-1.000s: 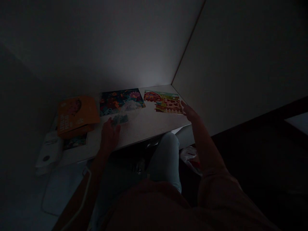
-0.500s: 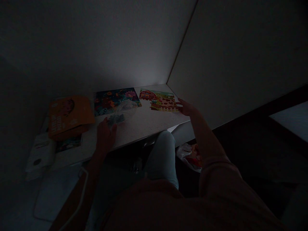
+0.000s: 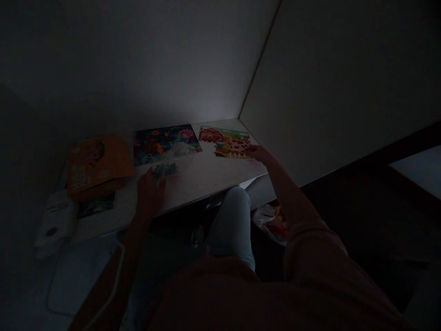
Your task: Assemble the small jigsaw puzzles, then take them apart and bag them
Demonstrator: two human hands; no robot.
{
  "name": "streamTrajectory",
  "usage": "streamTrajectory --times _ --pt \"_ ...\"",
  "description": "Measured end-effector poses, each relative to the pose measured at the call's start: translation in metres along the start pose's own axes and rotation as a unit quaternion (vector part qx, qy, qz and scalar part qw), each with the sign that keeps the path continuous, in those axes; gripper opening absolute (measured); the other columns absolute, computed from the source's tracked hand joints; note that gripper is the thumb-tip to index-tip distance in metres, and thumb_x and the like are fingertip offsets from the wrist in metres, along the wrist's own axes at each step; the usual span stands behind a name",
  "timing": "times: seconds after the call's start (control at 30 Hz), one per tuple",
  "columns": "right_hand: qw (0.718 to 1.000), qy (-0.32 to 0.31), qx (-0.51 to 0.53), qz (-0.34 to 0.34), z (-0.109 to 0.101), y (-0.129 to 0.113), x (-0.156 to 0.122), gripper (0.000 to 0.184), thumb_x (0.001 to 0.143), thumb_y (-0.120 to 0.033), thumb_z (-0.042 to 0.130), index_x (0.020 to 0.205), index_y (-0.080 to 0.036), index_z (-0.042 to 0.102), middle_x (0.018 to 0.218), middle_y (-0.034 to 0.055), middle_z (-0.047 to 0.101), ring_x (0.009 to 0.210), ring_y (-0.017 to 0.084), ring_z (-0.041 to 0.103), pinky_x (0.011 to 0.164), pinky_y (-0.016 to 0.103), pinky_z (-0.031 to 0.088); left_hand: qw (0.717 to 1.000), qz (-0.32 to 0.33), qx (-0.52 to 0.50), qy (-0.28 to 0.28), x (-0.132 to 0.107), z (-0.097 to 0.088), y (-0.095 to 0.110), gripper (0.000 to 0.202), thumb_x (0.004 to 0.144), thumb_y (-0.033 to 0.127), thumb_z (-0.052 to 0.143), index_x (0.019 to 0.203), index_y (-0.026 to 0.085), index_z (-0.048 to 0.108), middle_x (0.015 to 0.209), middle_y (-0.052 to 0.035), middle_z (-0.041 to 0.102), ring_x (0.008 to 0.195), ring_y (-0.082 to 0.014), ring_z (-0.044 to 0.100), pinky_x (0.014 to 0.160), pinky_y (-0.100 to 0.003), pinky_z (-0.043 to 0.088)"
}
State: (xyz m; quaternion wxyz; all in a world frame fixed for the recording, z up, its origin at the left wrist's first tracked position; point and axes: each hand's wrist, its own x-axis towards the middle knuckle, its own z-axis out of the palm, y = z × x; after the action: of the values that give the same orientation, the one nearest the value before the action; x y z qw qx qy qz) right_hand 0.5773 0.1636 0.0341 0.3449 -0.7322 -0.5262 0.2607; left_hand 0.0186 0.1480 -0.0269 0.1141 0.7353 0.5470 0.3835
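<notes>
On the white tabletop, the farm jigsaw puzzle (image 3: pixel 234 145) shows a red barn, a cow and a white fence, with a gap at its lower left. My right hand (image 3: pixel 259 153) is at its right edge, fingers drawn together over the cow; whatever they hold is hidden. My left hand (image 3: pixel 150 193) rests near the table's front edge, thumb and fingers apart. Just beyond it lies a clear plastic bag (image 3: pixel 181 156) with dark teal pieces (image 3: pixel 165 170) in or under it. Behind the bag is a dark, colourful picture sheet (image 3: pixel 151 142) with flowers.
An orange puzzle box (image 3: pixel 99 168) stands at the left, over part of another dark picture (image 3: pixel 96 206). A white object (image 3: pixel 57 220) lies beside it. Walls rise behind and at the right. Below the table is a plastic bag with red and orange contents (image 3: pixel 272 223).
My right hand has moved a little left over the puzzle's edge, and its fingers have drawn together. The left hand stays near the plastic bag. The view has shifted slightly.
</notes>
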Motion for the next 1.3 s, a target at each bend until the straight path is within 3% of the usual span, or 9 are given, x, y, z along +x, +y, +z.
streamTrajectory --times 0.23,0.37,0.53,0.7,0.83,0.93,1.03,1.17,1.3 --pt "0.998 0.050 0.020 -0.027 0.000 -0.021 0.001 0.031 0.082 -0.052 0.090 0.094 -0.023 0.084 0.105 0.0105 0.087 0.096 0.027 0.077 0.096 0.045 0.065 1.000 -0.011 -0.002 -0.009 -0.002 0.002 -0.001 0.089 0.114 0.085 0.040 0.174 0.020 0.053 0.160 -0.0285 0.069 0.156 -0.0485 0.065 0.136 -0.075 0.048" --pt "0.987 -0.081 0.070 -0.119 0.011 -0.069 -0.006 0.040 0.089 -0.059 0.090 0.112 -0.026 0.091 0.118 0.0083 0.090 0.105 0.028 0.081 0.101 0.046 0.068 0.999 -0.029 0.010 -0.028 -0.003 0.000 0.005 0.095 0.114 0.088 0.036 0.174 0.016 0.052 0.163 -0.0296 0.068 0.155 -0.0484 0.065 0.134 -0.073 0.051" --pt "0.910 -0.314 0.081 -0.256 0.079 -0.154 -0.009 0.037 0.099 -0.057 0.086 0.119 -0.027 0.092 0.124 0.0075 0.092 0.116 0.030 0.085 0.109 0.048 0.069 0.999 -0.026 0.010 -0.044 -0.005 -0.002 0.010 0.098 0.114 0.085 0.035 0.175 0.010 0.051 0.164 -0.0331 0.066 0.155 -0.0505 0.064 0.133 -0.074 0.051" --pt "0.898 -0.316 0.104 -0.287 0.153 -0.202 -0.002 0.055 0.099 -0.050 0.085 0.150 -0.029 0.080 0.150 0.0064 0.086 0.120 0.027 0.081 0.106 0.045 0.072 0.999 -0.033 -0.008 -0.035 -0.005 0.000 0.006 0.098 0.115 0.083 0.039 0.175 0.007 0.049 0.165 -0.0341 0.064 0.158 -0.0476 0.063 0.135 -0.073 0.049" --pt "0.922 -0.218 0.121 -0.296 0.143 -0.174 0.006 0.049 0.103 -0.059 0.079 0.143 -0.029 0.082 0.152 0.0072 0.085 0.130 0.030 0.079 0.115 0.052 0.070 0.998 -0.050 -0.022 -0.024 -0.005 0.002 0.004 0.088 0.115 0.079 0.042 0.174 0.015 0.052 0.164 -0.0305 0.066 0.157 -0.0436 0.066 0.136 -0.068 0.051" --pt "0.966 -0.102 0.061 -0.231 0.102 -0.119 0.010 0.051 0.101 -0.067 0.080 0.133 -0.027 0.085 0.135 0.0105 0.088 0.120 0.034 0.082 0.109 0.059 0.071 0.998 -0.058 -0.024 -0.021 -0.005 0.002 0.006 0.080 0.116 0.073 0.042 0.174 0.019 0.053 0.161 -0.0276 0.069 0.156 -0.0435 0.067 0.135 -0.069 0.051" --pt "0.988 -0.011 -0.047 -0.144 0.058 -0.056 0.006 0.058 0.090 -0.069 0.091 0.125 -0.024 0.085 0.125 0.0160 0.089 0.112 0.038 0.085 0.106 0.063 0.071 0.998 -0.056 -0.019 -0.027 -0.004 0.001 0.009 0.082 0.116 0.069 0.040 0.174 0.012 0.052 0.164 -0.0315 0.068 0.157 -0.0466 0.065 0.135 -0.073 0.050" --pt "0.967 0.041 -0.182 -0.174 0.025 0.001 -0.012 0.063 0.086 -0.056 0.100 0.137 -0.024 0.084 0.153 0.0227 0.081 0.127 0.042 0.084 0.111 0.063 0.070 0.998 -0.060 -0.011 -0.033 -0.002 0.000 0.010 0.085 0.115 0.070 0.040 0.174 0.010 0.051 0.166 -0.0326 0.065 0.159 -0.0469 0.064 0.137 -0.072 0.049" --pt "0.932 0.043 -0.292 -0.209 0.020 0.015 -0.018 0.046 0.095 -0.044 0.096 0.136 -0.025 0.086 0.166 0.0219 0.075 0.148 0.043 0.077 0.119 0.059 0.067 0.998 -0.060 -0.007 -0.036 -0.001 -0.001 0.009 0.081 0.114 0.069 0.043 0.174 0.016 0.052 0.166 -0.0302 0.066 0.160 -0.0462 0.064 0.137 -0.072 0.049"
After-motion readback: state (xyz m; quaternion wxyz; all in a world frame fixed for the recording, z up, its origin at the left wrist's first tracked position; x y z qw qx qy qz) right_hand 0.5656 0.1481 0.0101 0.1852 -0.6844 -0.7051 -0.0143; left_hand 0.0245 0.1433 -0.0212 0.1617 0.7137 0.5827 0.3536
